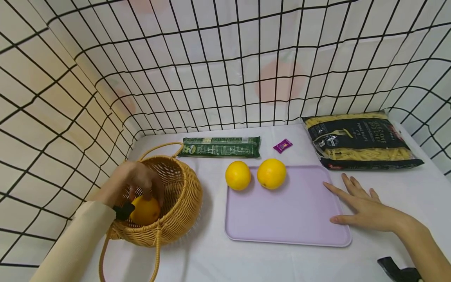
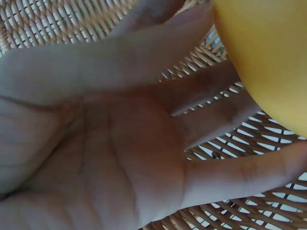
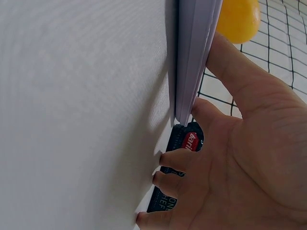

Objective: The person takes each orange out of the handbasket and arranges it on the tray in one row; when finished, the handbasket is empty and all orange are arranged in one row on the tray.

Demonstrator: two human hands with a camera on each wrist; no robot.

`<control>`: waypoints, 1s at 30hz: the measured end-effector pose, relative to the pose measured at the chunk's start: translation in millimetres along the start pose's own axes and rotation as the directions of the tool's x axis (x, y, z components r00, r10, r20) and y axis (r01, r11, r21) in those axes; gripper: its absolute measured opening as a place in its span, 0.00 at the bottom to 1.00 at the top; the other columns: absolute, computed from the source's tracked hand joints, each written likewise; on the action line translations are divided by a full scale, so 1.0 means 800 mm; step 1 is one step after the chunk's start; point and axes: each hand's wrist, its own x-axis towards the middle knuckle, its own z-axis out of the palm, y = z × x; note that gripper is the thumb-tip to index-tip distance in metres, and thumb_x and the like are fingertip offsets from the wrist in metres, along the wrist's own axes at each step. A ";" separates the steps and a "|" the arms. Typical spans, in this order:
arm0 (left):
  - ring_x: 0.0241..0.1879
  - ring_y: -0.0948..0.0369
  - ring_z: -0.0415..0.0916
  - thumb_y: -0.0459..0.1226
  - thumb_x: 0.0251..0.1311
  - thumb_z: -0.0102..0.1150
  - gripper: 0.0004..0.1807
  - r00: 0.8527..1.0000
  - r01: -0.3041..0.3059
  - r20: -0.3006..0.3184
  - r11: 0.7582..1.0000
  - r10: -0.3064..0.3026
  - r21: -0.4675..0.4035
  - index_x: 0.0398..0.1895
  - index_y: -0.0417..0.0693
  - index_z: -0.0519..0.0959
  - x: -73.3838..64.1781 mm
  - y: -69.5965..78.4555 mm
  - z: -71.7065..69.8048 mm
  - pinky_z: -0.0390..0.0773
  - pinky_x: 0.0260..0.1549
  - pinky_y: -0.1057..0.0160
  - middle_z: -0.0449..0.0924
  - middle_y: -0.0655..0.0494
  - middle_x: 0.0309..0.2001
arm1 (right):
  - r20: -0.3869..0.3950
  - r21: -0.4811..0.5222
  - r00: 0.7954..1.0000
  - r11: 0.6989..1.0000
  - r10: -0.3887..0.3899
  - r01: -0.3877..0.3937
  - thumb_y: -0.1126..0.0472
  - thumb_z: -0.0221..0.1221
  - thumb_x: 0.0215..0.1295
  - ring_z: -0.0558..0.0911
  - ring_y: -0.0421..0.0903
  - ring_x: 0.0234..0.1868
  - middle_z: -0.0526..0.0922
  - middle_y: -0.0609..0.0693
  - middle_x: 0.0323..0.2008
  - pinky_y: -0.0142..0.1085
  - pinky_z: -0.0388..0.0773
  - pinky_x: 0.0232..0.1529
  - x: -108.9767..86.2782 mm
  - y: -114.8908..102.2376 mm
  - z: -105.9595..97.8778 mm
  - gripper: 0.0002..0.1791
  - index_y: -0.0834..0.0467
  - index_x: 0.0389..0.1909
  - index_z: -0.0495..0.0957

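At the left, a wicker basket [image 1: 183, 207] stands with its handles folded outward. My left hand [image 1: 141, 178] reaches into it and grips an orange [image 1: 145, 210] there. In the left wrist view the fingers and thumb lie around that orange [image 2: 273, 62], above the woven wall. Two more oranges [image 1: 238, 176] [image 1: 271, 174] rest at the back left of a lilac tray [image 1: 285, 215]. My right hand [image 1: 366, 209] lies spread at the tray's right side. Its thumb and index finger touch the tray's rim [image 3: 196, 62] in the right wrist view, while the other fingers rest on the tablecloth.
A long green packet [image 1: 222, 147] lies behind the basket and tray, with a small purple wrapped candy [image 1: 283, 145] beside it. At the back right is a bag of penne pasta [image 1: 363, 141]. Black wire grid panels [image 1: 225, 74] enclose the table's back and sides.
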 end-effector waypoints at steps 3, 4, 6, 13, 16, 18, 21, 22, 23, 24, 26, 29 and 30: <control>0.65 0.48 0.72 0.33 0.66 0.64 0.13 1.000 0.001 0.011 0.999 -0.001 -0.047 0.51 0.53 0.87 -0.001 -0.001 0.001 0.87 0.41 0.42 0.77 0.49 0.66 | -0.001 -0.002 1.000 1.000 -0.003 0.003 0.40 0.68 0.62 0.32 0.78 0.79 0.34 0.77 0.79 0.85 0.34 0.61 0.000 -0.001 -0.001 0.55 0.45 0.84 0.48; 0.66 0.48 0.72 0.34 0.64 0.66 0.13 1.000 0.001 0.009 0.999 -0.001 -0.048 0.51 0.53 0.87 -0.001 -0.001 0.002 0.87 0.41 0.43 0.77 0.49 0.67 | -0.001 -0.003 1.000 1.000 -0.002 0.002 0.40 0.68 0.62 0.32 0.78 0.79 0.34 0.77 0.79 0.85 0.34 0.61 0.000 -0.001 -0.001 0.55 0.46 0.84 0.48; 0.66 0.49 0.72 0.36 0.62 0.70 0.13 1.000 0.010 -0.001 0.999 -0.010 -0.035 0.50 0.54 0.88 0.000 0.000 0.002 0.88 0.40 0.45 0.77 0.50 0.66 | -0.001 -0.007 1.000 1.000 -0.003 0.003 0.40 0.68 0.62 0.32 0.79 0.79 0.35 0.77 0.79 0.85 0.34 0.61 0.000 -0.001 -0.001 0.55 0.46 0.84 0.48; 0.58 0.54 0.75 0.29 0.63 0.67 0.15 0.999 0.021 -0.041 1.000 -0.021 0.018 0.49 0.57 0.88 0.001 0.000 0.003 0.89 0.37 0.47 0.78 0.52 0.61 | -0.001 0.000 1.000 1.000 -0.002 0.002 0.40 0.69 0.62 0.32 0.79 0.79 0.34 0.77 0.79 0.85 0.34 0.60 0.000 -0.001 0.000 0.55 0.46 0.84 0.49; 0.54 0.57 0.76 0.29 0.66 0.63 0.16 0.999 0.016 -0.043 0.999 -0.014 0.032 0.49 0.58 0.88 0.001 0.000 0.001 0.89 0.36 0.48 0.77 0.53 0.63 | -0.002 -0.002 1.000 1.000 -0.003 0.003 0.40 0.69 0.62 0.32 0.79 0.79 0.34 0.77 0.79 0.85 0.34 0.60 0.000 -0.002 0.000 0.55 0.47 0.84 0.49; 0.54 0.58 0.76 0.29 0.68 0.61 0.16 0.999 0.008 -0.041 0.999 -0.007 0.044 0.49 0.59 0.88 0.000 0.000 -0.001 0.89 0.36 0.49 0.78 0.54 0.64 | 0.002 0.003 1.000 1.000 0.003 -0.003 0.40 0.68 0.62 0.31 0.79 0.78 0.34 0.77 0.79 0.85 0.33 0.61 0.000 -0.002 -0.001 0.55 0.47 0.84 0.49; 0.56 0.57 0.76 0.29 0.70 0.58 0.18 0.998 0.012 -0.060 0.999 -0.009 0.050 0.48 0.62 0.90 -0.001 0.000 -0.001 0.88 0.35 0.52 0.77 0.54 0.67 | 0.007 0.017 1.000 1.000 0.011 -0.011 0.40 0.68 0.62 0.31 0.79 0.78 0.33 0.77 0.79 0.85 0.30 0.61 0.000 -0.002 -0.001 0.55 0.47 0.84 0.49; 0.57 0.56 0.75 0.29 0.70 0.57 0.18 0.998 0.014 -0.067 0.999 -0.011 0.046 0.47 0.62 0.90 -0.001 0.000 -0.001 0.88 0.35 0.52 0.77 0.54 0.67 | 0.009 0.024 1.000 1.000 0.012 -0.012 0.41 0.68 0.62 0.31 0.79 0.78 0.32 0.77 0.79 0.85 0.29 0.61 0.000 -0.002 -0.001 0.55 0.47 0.84 0.49; 0.60 0.55 0.75 0.30 0.71 0.56 0.18 0.997 0.016 -0.071 0.999 -0.013 0.042 0.47 0.62 0.90 -0.002 -0.001 -0.001 0.88 0.35 0.52 0.77 0.54 0.68 | 0.010 0.031 1.000 0.999 0.013 -0.014 0.41 0.69 0.62 0.30 0.79 0.78 0.32 0.77 0.79 0.85 0.28 0.61 0.000 -0.002 -0.001 0.55 0.47 0.84 0.49; 0.61 0.53 0.75 0.31 0.71 0.56 0.17 0.997 0.022 -0.075 0.999 -0.020 0.029 0.47 0.62 0.90 -0.003 -0.001 0.000 0.88 0.36 0.51 0.77 0.54 0.68 | 0.010 0.033 1.000 0.999 0.013 -0.014 0.41 0.69 0.62 0.30 0.79 0.78 0.32 0.77 0.79 0.85 0.28 0.61 -0.001 -0.001 0.000 0.55 0.47 0.84 0.49; 0.66 0.49 0.73 0.33 0.71 0.59 0.14 0.997 0.028 -0.072 1.000 -0.028 -0.004 0.48 0.60 0.90 -0.004 -0.002 0.001 0.88 0.39 0.49 0.76 0.52 0.69 | 0.008 0.035 1.000 0.999 0.011 -0.011 0.41 0.69 0.61 0.30 0.79 0.78 0.32 0.77 0.79 0.85 0.28 0.61 -0.001 -0.001 0.000 0.55 0.47 0.84 0.49; 0.69 0.45 0.71 0.36 0.68 0.63 0.12 0.999 0.017 -0.041 0.999 -0.018 -0.037 0.50 0.56 0.89 -0.005 -0.003 0.001 0.88 0.43 0.45 0.78 0.52 0.67 | 0.006 0.032 1.000 0.999 0.008 -0.008 0.41 0.69 0.62 0.31 0.79 0.78 0.32 0.76 0.79 0.85 0.28 0.61 0.000 -0.001 0.001 0.55 0.47 0.84 0.49; 0.68 0.45 0.72 0.36 0.67 0.65 0.12 0.999 0.012 -0.035 0.999 -0.013 -0.039 0.51 0.55 0.89 -0.005 -0.004 0.001 0.87 0.43 0.44 0.78 0.52 0.66 | 0.006 0.031 1.000 0.999 0.008 -0.008 0.41 0.69 0.62 0.31 0.79 0.78 0.32 0.76 0.79 0.85 0.28 0.61 0.000 -0.001 0.001 0.55 0.47 0.84 0.49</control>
